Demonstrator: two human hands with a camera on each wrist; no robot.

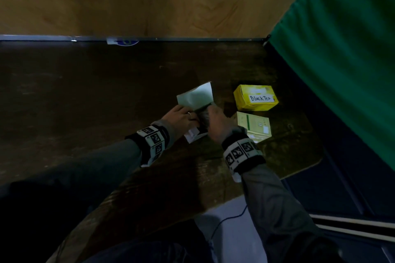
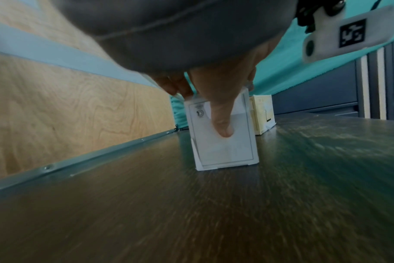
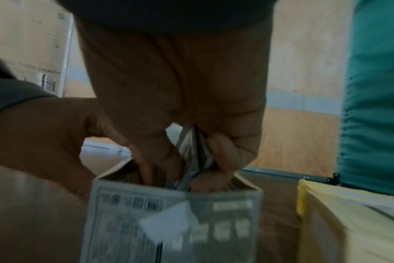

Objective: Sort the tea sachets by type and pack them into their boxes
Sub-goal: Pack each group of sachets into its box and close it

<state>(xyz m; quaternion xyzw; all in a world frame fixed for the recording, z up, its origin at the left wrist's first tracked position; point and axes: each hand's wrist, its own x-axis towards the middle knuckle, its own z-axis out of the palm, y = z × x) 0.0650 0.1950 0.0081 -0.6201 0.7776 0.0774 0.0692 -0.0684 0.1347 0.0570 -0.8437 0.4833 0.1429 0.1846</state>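
A white tea box [image 1: 195,134] stands upright on the dark table [image 1: 106,92], its lid flap [image 1: 196,96] raised toward the back. My left hand [image 1: 181,116] grips the box from the left, and its thumb [image 2: 223,122] lies down the box's side [image 2: 225,147]. My right hand [image 1: 217,120] pinches a small bundle of grey sachets [image 3: 192,153] and holds it in the box's open top [image 3: 169,220]. What else is inside the box is hidden by the fingers.
A yellow box labelled "Black Tea" [image 1: 255,98] sits shut to the right. A pale cream box [image 1: 254,126] lies just in front of it, close to my right wrist. A green cloth [image 1: 342,60] hangs at the right, beyond the table's corner.
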